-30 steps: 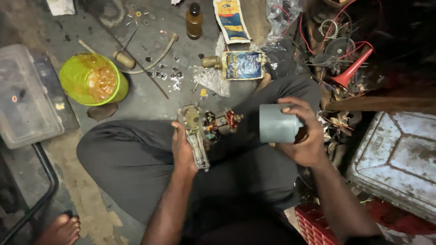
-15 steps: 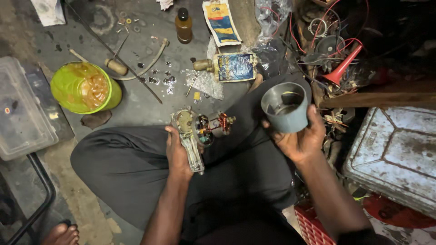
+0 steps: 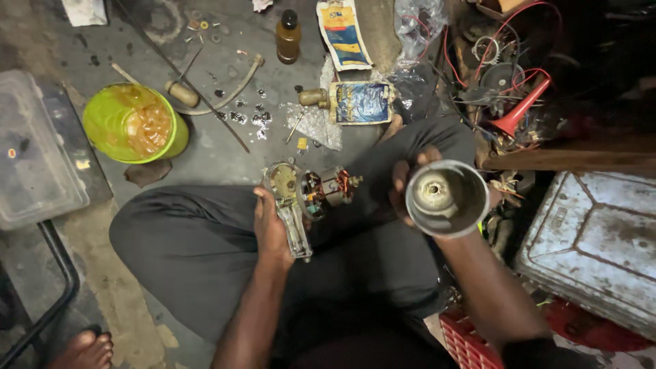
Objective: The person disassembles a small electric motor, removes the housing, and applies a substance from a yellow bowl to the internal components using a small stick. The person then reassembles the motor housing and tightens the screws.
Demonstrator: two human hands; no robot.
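I sit cross-legged on a concrete floor. My left hand (image 3: 271,227) grips a small motor assembly (image 3: 305,198): a grey metal gear housing with a copper-wound armature sticking out to the right, resting over my left knee. My right hand (image 3: 410,188) holds a grey cylindrical metal motor casing (image 3: 446,198) raised, its open end turned up toward the camera so the inside bottom shows. The casing sits to the right of the armature, a short gap apart.
A green plastic bowl (image 3: 132,123) of oily parts stands at upper left beside a clear plastic box (image 3: 34,150). A brown bottle (image 3: 288,35), printed packets, screws and a long rod lie ahead. Tangled wires and a red horn (image 3: 521,113) are at upper right, a battered metal box (image 3: 593,239) at right.
My right hand has lifted the casing and tipped it from lying sideways to open end up toward the camera. The left hand keeps the motor assembly in the same place.
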